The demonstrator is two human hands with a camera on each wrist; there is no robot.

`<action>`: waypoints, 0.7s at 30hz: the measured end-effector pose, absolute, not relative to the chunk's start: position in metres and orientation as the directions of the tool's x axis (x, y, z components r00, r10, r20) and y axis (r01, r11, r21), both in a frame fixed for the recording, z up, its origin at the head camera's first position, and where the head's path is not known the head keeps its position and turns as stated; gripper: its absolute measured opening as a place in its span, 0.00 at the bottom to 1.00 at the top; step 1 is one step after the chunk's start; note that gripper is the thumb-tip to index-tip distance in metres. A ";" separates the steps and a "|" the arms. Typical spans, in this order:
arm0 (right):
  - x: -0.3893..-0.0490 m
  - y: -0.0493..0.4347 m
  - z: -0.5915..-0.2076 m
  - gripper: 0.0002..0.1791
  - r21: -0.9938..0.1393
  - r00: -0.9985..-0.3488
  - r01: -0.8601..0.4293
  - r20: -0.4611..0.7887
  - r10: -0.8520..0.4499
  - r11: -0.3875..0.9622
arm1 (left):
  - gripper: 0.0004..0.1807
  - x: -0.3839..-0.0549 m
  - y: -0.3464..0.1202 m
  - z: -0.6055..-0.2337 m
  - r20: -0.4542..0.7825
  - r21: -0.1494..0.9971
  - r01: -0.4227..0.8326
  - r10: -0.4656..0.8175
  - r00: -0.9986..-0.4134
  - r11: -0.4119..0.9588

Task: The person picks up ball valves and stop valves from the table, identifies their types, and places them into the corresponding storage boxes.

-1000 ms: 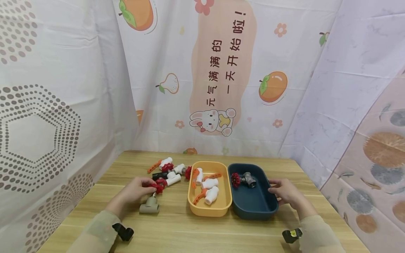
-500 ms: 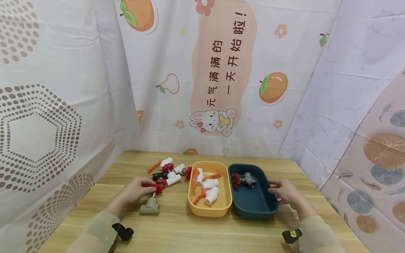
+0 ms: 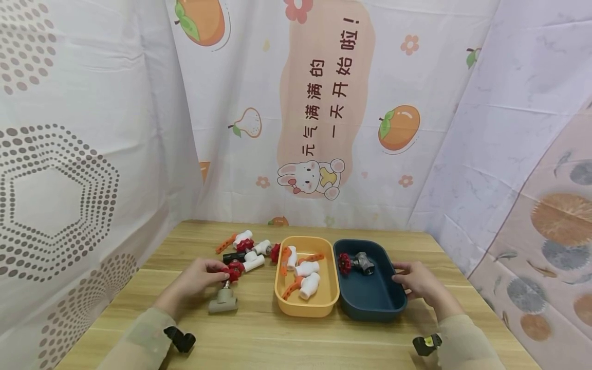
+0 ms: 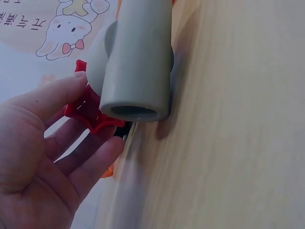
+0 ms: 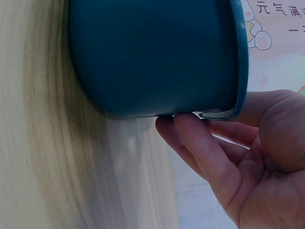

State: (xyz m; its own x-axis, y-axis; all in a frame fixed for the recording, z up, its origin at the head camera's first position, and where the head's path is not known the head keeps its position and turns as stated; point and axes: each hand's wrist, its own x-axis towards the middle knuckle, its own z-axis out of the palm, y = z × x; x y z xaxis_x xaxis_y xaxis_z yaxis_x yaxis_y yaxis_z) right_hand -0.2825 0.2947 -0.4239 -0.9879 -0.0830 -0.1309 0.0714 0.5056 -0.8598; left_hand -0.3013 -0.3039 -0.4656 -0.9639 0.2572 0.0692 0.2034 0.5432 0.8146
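Observation:
On the left of the table my left hand point(image 3: 199, 280) pinches the red handwheel point(image 4: 88, 114) of a grey-beige stop valve point(image 3: 223, 304). In the left wrist view the valve's tee-shaped body point(image 4: 138, 62) points its open pipe end toward the camera, close over the wood. My right hand point(image 3: 418, 282) grips the right wall of a dark blue bin point(image 3: 370, 298), thumb at the rim and fingers point(image 5: 200, 136) against the outside. Inside that bin lies a metal valve point(image 3: 364, 263) with a red handwheel.
A yellow bin point(image 3: 307, 310) stands against the blue one, holding several white ball valves point(image 3: 309, 285) with orange lever handles. Behind my left hand lie more valves: a white one with an orange lever point(image 3: 226, 243), and white point(image 3: 253, 261) and black pieces among red handwheels.
The grey-beige valve's body has shifted slightly right and turned a little, with my left hand staying on its handwheel. My right hand and both bins have not moved.

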 end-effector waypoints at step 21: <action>-0.281 0.295 -0.424 0.29 -0.859 -0.989 0.052 -0.115 -0.094 0.509 | 0.10 -0.301 -0.293 -0.453 0.125 0.813 0.243 0.249 -0.960 0.528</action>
State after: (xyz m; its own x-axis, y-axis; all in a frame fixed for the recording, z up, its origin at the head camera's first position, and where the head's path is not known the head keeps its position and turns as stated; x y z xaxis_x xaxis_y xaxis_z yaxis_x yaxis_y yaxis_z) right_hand -0.2807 0.2949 -0.4242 -0.9889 -0.0938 -0.1152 0.0519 0.5085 -0.8595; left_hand -0.3010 -0.2935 -0.4527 -0.9604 0.2489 0.1252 0.2430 0.5285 0.8134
